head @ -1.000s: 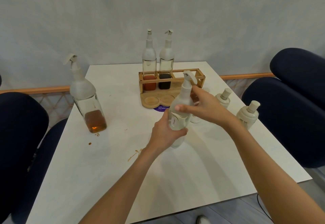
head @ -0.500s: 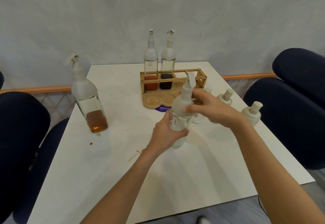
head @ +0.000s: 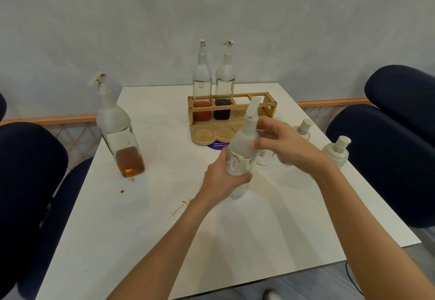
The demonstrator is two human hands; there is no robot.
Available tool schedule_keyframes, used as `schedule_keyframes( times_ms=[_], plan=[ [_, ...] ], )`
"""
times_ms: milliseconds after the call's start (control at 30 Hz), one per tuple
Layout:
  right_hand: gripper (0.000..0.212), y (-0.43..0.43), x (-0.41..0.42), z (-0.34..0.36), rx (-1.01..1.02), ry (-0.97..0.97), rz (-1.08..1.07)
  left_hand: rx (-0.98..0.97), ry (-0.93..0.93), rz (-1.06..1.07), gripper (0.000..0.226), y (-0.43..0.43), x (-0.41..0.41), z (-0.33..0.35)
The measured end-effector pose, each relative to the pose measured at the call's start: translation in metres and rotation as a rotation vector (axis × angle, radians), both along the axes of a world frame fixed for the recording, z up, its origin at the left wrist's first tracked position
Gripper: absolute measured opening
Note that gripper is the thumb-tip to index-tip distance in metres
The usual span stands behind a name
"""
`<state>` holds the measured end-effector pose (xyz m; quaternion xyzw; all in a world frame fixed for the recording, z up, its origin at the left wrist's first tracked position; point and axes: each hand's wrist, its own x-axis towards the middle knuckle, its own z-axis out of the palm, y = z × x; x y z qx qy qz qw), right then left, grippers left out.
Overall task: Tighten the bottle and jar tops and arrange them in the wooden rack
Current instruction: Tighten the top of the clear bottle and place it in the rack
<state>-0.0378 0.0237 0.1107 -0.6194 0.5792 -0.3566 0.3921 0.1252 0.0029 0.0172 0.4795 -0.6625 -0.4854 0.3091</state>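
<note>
I see clear bottle [head: 242, 156], frosted pump top, slightly tilted, body in left hand [head: 222, 177], right hand [head: 287, 146] on top. Wooden rack [head: 231, 113] just beyond hands, red-sauce bottle [head: 202, 87] and dark-sauce bottle [head: 224, 87] upright in left slots. Amber bottle [head: 118, 130] well left of left hand. Two capped jars [head: 336, 151] right of right hand.

The left hand [head: 223, 178] grips the clear bottle [head: 234, 165] while the right hand [head: 284, 149] clasps its white top [head: 244, 138].
</note>
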Motion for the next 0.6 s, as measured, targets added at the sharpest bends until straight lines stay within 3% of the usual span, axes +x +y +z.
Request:
schedule_keyframes(
  times_ms=[233,600],
  plan=[
    [0.056,0.0056,0.0000,-0.0043,-0.046,-0.013,0.051,-0.005,0.009,0.000,0.075,0.0008,0.0004,-0.0003],
    [0.064,-0.0027,0.0020,-0.0031,0.006,0.161,0.171,0.053,0.030,-0.090,0.069,0.0015,0.0096,0.0030]
  ],
)
